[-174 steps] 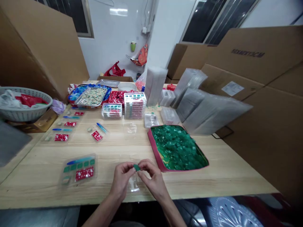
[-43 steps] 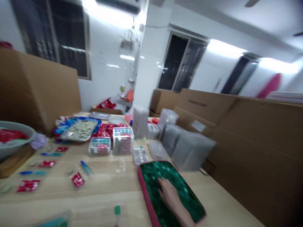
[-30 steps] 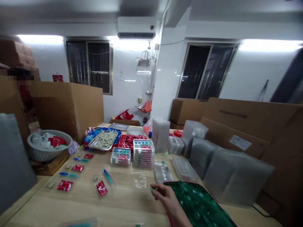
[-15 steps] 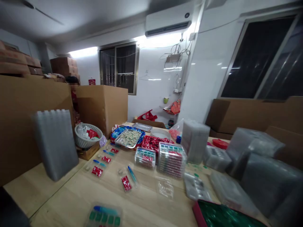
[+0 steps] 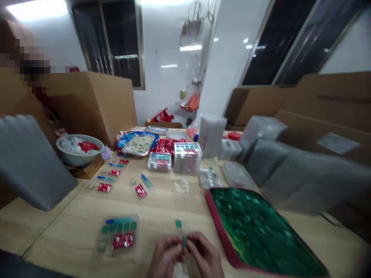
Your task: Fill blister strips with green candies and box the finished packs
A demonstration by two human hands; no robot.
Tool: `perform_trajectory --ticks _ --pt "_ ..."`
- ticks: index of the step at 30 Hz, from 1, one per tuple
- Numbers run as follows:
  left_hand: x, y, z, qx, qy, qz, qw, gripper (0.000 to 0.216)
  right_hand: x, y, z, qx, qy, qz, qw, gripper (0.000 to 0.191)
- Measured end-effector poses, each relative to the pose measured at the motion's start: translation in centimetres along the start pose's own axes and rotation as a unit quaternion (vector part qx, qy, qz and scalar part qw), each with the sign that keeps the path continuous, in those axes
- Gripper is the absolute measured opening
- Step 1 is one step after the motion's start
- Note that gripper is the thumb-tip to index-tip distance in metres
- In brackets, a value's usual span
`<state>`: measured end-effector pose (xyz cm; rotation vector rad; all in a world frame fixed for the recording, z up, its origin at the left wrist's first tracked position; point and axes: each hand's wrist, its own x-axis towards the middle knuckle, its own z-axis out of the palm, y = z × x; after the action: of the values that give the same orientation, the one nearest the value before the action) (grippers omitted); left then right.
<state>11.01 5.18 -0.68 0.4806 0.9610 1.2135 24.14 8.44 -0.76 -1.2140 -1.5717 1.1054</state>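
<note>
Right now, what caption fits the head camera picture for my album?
Two hands, left hand and right hand, pinch a small green piece over a wooden table, beside a tray of green pieces.

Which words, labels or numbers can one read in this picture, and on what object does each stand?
None can be read.
White label on the cardboard box: blurred.
Dark print on the same box: blurred.
Red packets in the clear tray near the left hand: white marks, too small.

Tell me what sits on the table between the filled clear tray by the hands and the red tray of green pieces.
In the head view, both hands, left and right, pinch a clear tray with green pieces there; otherwise bare table.
</note>
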Motion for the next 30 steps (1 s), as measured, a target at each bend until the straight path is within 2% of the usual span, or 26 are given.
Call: perform_trajectory --ticks 3,6,8,12,14,16,18,21,23,25,30 --pt "-0.2 0.3 0.0 -0.124 0.03 -0.071 0.989 0.023 -0.6 -1.0 0.2 -0.01 -0.001 -0.018 1.0 0.02" --pt "-0.4 1.1 0.1 -0.122 0.047 -0.057 0.99 0.019 -0.7 -0.4 0.2 -0.004 0.01 -0.009 1.0 0.018" --pt "-0.5 1.5 0.1 -0.106 0.035 -0.036 0.993 0.019 -0.7 0.2 0.0 0.016 0.015 0.011 1.0 0.019" --pt "-0.5 1.8 -0.2 -0.11 -0.022 -0.051 0.992 0.025 -0.1 1.0 -0.8 0.046 0.005 0.045 0.998 0.023" --pt "-0.7 1.7 -0.5 -0.07 -0.022 -0.036 0.997 0.028 0.4 1.2 -1.5 0.031 0.012 0.047 0.998 0.022" --pt "-1.1 1.5 -0.9 0.059 0.007 -0.001 0.998 0.026 1.1 1.4 -2.3 -0.005 0.022 0.036 0.999 0.021" --pt "-1.5 1.1 -1.2 0.238 0.027 0.048 0.97 0.023 1.8 1.6 -2.8 -0.053 0.015 0.012 0.998 0.019" --pt "-2.1 -0.2 -1.6 0.423 -0.009 0.161 0.891 0.021 2.8 1.7 -2.5 -0.116 -0.027 -0.038 0.992 0.015" --pt "-2.2 -1.2 -1.8 0.478 -0.038 0.233 0.846 0.022 3.3 1.7 -1.7 -0.152 -0.061 -0.075 0.984 0.012" --pt "-2.1 -2.1 -2.1 0.509 -0.046 0.27 0.816 0.022 3.6 1.7 -0.7 -0.208 -0.09 -0.109 0.968 0.01" --pt "-1.7 -3.3 -3.1 0.539 -0.056 0.32 0.777 0.019 3.4 1.5 1.0 -0.37 -0.146 -0.121 0.91 0.009"
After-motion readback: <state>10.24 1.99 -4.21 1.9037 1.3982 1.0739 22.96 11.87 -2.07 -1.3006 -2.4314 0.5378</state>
